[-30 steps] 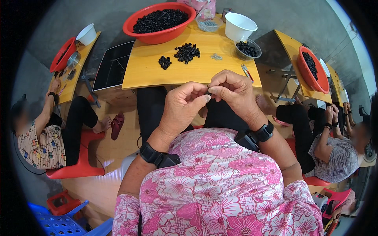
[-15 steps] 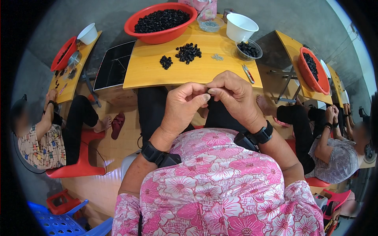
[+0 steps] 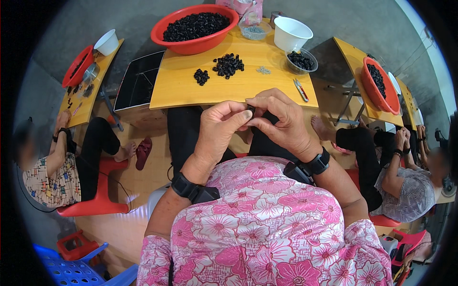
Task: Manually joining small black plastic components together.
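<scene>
My left hand and my right hand meet at the near edge of the yellow table, fingertips pinched together on a small black part. Most of the part is hidden by my fingers. Both wrists carry black bands. Two small heaps of black parts lie on the table beyond my hands, with a little pile of metal bits beside them.
A big red basin of black parts stands at the table's far edge, next to a white bowl and a clear bowl of black parts. Small pliers lie right. Other people sit at similar tables on both sides.
My hands have stayed together at the table's edge; the fingers have shifted slightly around the small black part.
</scene>
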